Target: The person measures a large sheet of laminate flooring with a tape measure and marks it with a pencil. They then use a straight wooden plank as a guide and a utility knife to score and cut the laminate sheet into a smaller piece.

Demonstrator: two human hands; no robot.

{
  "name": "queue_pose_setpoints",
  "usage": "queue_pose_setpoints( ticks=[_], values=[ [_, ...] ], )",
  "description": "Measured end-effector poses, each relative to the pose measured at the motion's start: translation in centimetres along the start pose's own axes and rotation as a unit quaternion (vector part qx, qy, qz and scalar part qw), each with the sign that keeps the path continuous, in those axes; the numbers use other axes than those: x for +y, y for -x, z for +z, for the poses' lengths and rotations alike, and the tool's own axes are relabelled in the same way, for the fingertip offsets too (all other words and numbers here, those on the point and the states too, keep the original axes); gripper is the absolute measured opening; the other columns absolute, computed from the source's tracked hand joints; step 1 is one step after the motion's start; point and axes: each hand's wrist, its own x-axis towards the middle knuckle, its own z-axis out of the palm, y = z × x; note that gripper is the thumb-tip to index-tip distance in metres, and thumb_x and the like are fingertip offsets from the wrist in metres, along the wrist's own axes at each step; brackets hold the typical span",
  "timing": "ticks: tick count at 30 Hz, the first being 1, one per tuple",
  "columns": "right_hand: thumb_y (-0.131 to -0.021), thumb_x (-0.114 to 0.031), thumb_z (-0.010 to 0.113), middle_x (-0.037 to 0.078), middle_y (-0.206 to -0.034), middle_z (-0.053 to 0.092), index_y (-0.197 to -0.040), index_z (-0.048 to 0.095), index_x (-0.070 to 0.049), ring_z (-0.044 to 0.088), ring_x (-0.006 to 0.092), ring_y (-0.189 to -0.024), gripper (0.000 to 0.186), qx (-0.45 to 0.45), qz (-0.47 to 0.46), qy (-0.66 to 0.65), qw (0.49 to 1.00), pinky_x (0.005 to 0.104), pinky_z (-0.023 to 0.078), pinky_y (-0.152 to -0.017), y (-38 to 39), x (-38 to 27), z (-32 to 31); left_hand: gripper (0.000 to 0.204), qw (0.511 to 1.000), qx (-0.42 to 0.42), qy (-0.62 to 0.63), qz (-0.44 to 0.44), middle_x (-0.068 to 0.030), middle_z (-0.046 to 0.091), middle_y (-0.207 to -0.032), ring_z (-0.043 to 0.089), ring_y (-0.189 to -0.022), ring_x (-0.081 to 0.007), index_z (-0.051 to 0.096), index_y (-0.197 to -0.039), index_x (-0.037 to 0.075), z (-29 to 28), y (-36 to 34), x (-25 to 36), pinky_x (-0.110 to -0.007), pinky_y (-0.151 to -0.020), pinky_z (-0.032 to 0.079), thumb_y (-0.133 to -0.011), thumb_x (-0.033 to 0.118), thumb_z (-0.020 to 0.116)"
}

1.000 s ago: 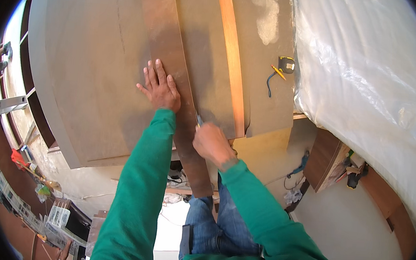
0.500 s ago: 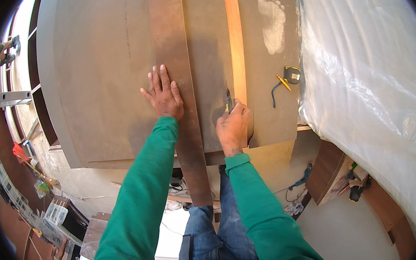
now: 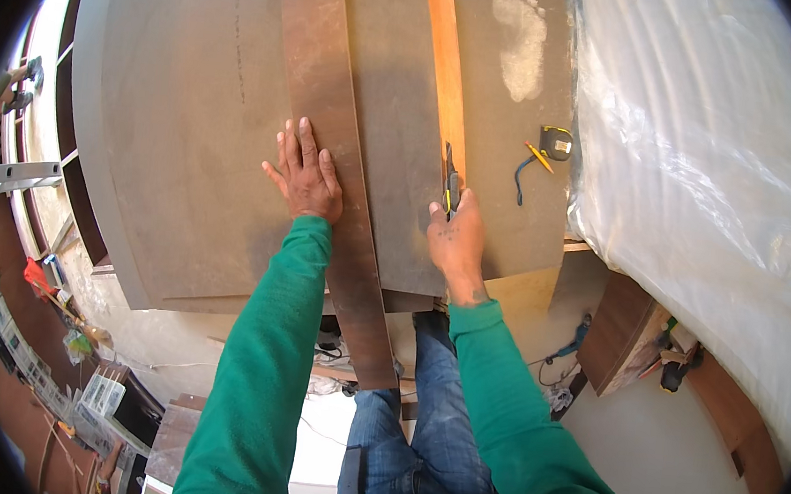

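My left hand (image 3: 310,178) rests open with spread fingers on a long dark brown strip (image 3: 312,42) and the sheet beside it. The strip lies over greyish-brown sheets (image 3: 173,96) and juts past their near edge. My right hand (image 3: 457,238) grips a black and yellow utility knife (image 3: 451,167), held upright in the view near an orange-toned wood strip (image 3: 441,44). A tape measure (image 3: 555,143), a yellow pencil (image 3: 537,154) and a short dark blue strap (image 3: 518,178) lie to the right. A pale footprint marks the board.
Clear plastic (image 3: 697,132) covers a surface at right. A wooden cabinet (image 3: 619,328) and blue power tool (image 3: 576,338) are below it. A ladder (image 3: 16,176), assorted tools and scraps crowd the left. Another person's hand is partly visible at the upper left edge.
My right hand has moved right and away from my body with the knife, off the dark strip's edge toward the orange-toned strip. My left hand stays spread in much the same place.
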Motion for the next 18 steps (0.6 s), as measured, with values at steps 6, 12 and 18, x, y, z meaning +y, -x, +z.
queue_pose_setpoints(
  ticks=[6,12,18],
  values=[
    [-0.095,-0.013,0.070,0.026,-0.093,0.071,-0.102,0.058,0.001,0.069,0.0487,-0.091,0.020,0.006,-0.016,-0.012,1.000,0.0544,0.052,-0.080,0.1,-1.0,-1.3,0.060,1.000,0.006,-0.010,0.000,-0.0069,0.025,-0.173,0.022,-0.160,-0.0317,0.026,-0.168,0.024,0.2,-0.4,0.0,-0.071,-0.124,0.004,-0.111,0.032,0.041],
    [-0.094,-0.015,0.070,0.024,-0.090,0.072,-0.098,0.061,-0.002,0.070,0.0460,-0.088,0.016,0.050,-0.022,0.030,0.998,0.0525,0.053,-0.077,0.0,1.9,-0.1,0.061,1.000,0.004,-0.007,0.005,-0.0066,0.026,-0.173,0.023,-0.159,-0.0312,0.027,-0.168,0.024,-0.1,0.7,0.1,-0.071,-0.124,0.003,-0.110,0.032,0.043],
    [-0.090,-0.017,0.075,0.017,-0.087,0.073,-0.097,0.067,-0.005,0.072,0.0378,-0.084,0.016,0.048,0.004,-0.017,0.999,0.0480,0.054,-0.077,-1.2,4.2,0.3,0.059,1.000,-0.008,-0.017,-0.004,-0.0050,0.026,-0.173,0.023,-0.159,-0.0303,0.028,-0.168,0.024,0.0,0.2,0.1,-0.070,-0.125,0.005,-0.111,0.033,0.042]
  ],
)
